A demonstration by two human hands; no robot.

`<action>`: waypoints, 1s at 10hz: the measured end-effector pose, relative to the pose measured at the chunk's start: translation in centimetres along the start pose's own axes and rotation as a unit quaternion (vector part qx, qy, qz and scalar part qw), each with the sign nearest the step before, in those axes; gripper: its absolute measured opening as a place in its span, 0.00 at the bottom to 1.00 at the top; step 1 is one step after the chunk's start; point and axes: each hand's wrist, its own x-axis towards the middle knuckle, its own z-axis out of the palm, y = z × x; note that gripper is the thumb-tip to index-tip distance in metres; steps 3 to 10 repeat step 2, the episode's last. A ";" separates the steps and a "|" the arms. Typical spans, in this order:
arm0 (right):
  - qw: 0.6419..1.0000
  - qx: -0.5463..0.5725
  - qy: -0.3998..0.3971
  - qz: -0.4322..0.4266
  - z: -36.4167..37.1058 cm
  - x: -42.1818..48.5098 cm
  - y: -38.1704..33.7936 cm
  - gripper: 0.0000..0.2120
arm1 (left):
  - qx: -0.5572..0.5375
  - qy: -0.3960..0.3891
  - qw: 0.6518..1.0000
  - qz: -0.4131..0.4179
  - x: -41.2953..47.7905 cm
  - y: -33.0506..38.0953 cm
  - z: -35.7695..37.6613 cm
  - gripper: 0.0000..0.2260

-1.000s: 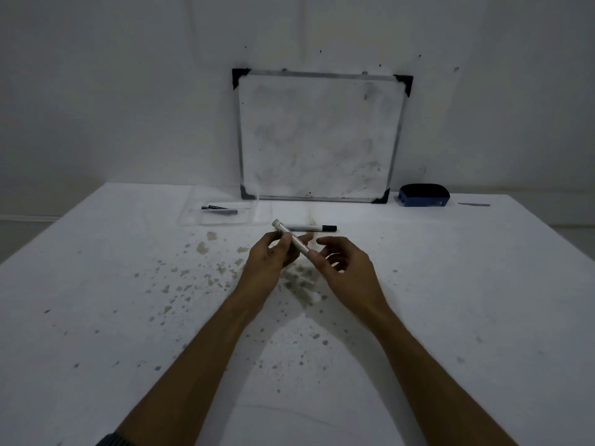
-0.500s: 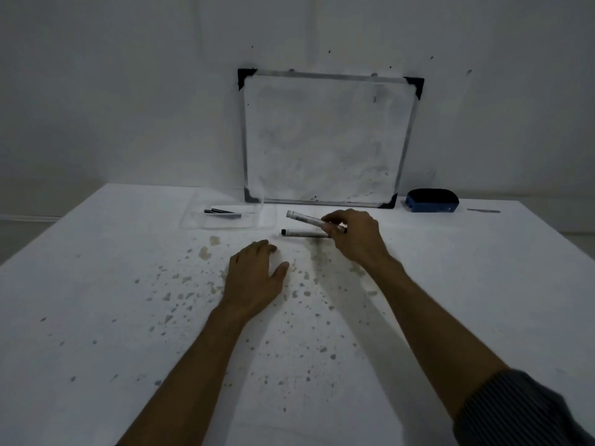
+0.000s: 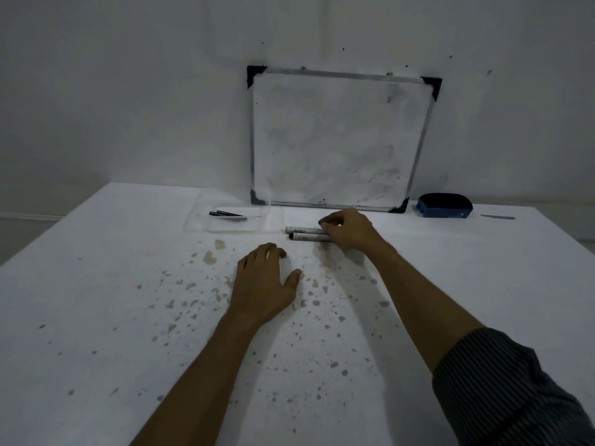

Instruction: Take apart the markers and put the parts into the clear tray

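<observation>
Near the centre of the frame, the right hand (image 3: 349,231) reaches forward over the white, speckled worktop (image 3: 96,317), its fingers curled around the right ends of two markers lying side by side and touching. The upper marker barrel (image 3: 304,230) is pale with an open-looking left end; the lower marker (image 3: 306,237) shows a dark tip at its left end. Whether the hand pinches one marker or both cannot be told. The left hand (image 3: 264,284) lies flat and released on the worktop, lower and to the left of the markers, holding nothing. The clear tray (image 3: 196,225) sits just left of the markers, with two thin dark parts (image 3: 227,215) inside it. A whiteboard (image 3: 335,140) leans against the wall behind, and a blue eraser (image 3: 444,206) rests at the right.
</observation>
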 end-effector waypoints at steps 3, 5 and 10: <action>0.976 0.176 0.122 -0.030 -2.3 -5.4 0.2 0.13 | -0.089 0.015 0.996 -0.027 -0.1 1.0 -1.1 0.24; 0.976 0.176 0.122 -0.030 -2.3 -5.4 0.2 0.13 | -0.089 0.015 0.996 -0.027 -0.1 1.0 -1.1 0.24; 0.976 0.176 0.122 -0.030 -2.3 -5.4 0.2 0.13 | -0.089 0.015 0.996 -0.027 -0.1 1.0 -1.1 0.24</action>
